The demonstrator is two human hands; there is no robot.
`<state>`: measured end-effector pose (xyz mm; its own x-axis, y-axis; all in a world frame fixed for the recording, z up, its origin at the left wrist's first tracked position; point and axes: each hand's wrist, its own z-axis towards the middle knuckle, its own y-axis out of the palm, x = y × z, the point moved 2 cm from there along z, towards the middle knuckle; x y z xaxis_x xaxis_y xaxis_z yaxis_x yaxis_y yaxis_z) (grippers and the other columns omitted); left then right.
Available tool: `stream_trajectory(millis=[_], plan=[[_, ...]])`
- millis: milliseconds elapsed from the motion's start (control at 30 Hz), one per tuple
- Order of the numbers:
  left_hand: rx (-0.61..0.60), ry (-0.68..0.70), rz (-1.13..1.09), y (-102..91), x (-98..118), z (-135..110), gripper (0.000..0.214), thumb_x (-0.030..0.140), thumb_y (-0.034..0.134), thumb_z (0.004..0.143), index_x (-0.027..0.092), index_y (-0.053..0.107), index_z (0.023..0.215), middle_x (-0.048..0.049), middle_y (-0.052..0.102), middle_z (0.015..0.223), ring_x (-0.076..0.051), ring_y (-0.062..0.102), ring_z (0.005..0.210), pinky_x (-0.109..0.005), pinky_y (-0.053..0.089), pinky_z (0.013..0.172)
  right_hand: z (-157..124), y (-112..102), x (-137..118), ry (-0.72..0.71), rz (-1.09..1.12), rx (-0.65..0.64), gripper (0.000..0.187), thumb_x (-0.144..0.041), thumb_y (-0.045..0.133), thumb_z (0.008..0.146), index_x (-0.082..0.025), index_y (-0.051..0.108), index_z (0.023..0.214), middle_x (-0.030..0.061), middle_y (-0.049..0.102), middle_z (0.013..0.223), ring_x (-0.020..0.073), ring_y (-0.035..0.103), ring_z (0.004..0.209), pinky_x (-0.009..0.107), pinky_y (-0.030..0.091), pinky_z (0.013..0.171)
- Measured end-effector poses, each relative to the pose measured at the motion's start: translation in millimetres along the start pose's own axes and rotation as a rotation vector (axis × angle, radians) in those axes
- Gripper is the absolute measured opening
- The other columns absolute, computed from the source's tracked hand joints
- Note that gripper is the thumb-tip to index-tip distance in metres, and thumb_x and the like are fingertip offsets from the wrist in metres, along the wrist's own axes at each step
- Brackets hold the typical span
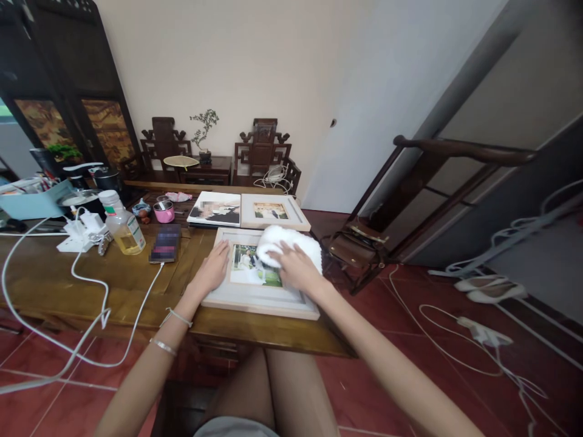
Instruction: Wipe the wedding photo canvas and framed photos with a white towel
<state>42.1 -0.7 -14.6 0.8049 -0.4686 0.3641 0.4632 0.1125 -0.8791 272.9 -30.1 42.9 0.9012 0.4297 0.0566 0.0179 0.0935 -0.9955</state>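
A pale picture frame (259, 301) lies flat near the table's front edge, with a photo of two people on grass inside a white mount. My left hand (212, 271) rests on the frame's left border, fingers laid flat along it. Under my right hand (298, 270) is a bunched white cloth (277, 238), gripped by bent fingers and pressed on the frame's upper right part. The cloth covers that corner of the frame and a little of the photo.
Behind lie another framed photo (298, 212) and a white-edged picture (214, 208). Left of the frame are a charging phone (164, 244), a bottle of yellow liquid (122, 224), a pink cup (164, 211) and a power strip (82, 233). A wooden chair (410, 182) stands right.
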Motion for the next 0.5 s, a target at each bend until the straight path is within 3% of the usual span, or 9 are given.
stream_trajectory(millis=[100, 200, 333, 500], plan=[[-0.007, -0.013, 0.002, 1.2, -2.2, 0.0, 0.045, 0.024, 0.032, 0.097, 0.010, 0.042, 0.138, -0.0159, 0.037, 0.151, -0.023, 0.030, 0.142, -0.045, 0.031, 0.115, 32.4, 3.0, 13.7, 0.030, -0.022, 0.034, 0.062, -0.001, 0.044, 0.076, -0.013, 0.051, 0.136, 0.0163, 0.038, 0.150, 0.0337, 0.025, 0.141, 0.054, 0.020, 0.111], [-0.004, -0.005, 0.022, 1.9, -3.2, -0.1, 0.044, 0.021, 0.031, 0.096, 0.011, 0.044, 0.137, -0.0158, 0.037, 0.151, -0.023, 0.030, 0.142, -0.045, 0.032, 0.114, 29.8, 6.7, 8.8, -0.012, -0.020, 0.018, 0.059, -0.001, 0.043, 0.077, -0.013, 0.055, 0.133, 0.0182, 0.039, 0.149, 0.0355, 0.024, 0.141, 0.058, 0.017, 0.111], [-0.014, -0.005, 0.060, 3.1, -2.6, 0.3, 0.045, 0.013, 0.032, 0.093, 0.009, 0.045, 0.136, -0.0161, 0.038, 0.150, -0.023, 0.030, 0.142, -0.043, 0.032, 0.114, -22.3, -1.9, -14.2, -0.116, 0.018, -0.067, 0.058, -0.001, 0.045, 0.074, -0.017, 0.061, 0.127, 0.0161, 0.046, 0.145, 0.0340, 0.031, 0.138, 0.056, 0.021, 0.111], [-0.004, 0.009, 0.056, 5.3, -3.7, 0.7, 0.049, 0.010, 0.033, 0.091, 0.010, 0.042, 0.139, -0.0148, 0.038, 0.151, -0.022, 0.030, 0.142, -0.043, 0.031, 0.115, -96.6, -36.1, -45.2, -0.219, 0.188, -0.236, 0.065, 0.004, 0.042, 0.068, -0.016, 0.060, 0.127, 0.0181, 0.046, 0.144, 0.0327, 0.032, 0.139, 0.055, 0.028, 0.109]])
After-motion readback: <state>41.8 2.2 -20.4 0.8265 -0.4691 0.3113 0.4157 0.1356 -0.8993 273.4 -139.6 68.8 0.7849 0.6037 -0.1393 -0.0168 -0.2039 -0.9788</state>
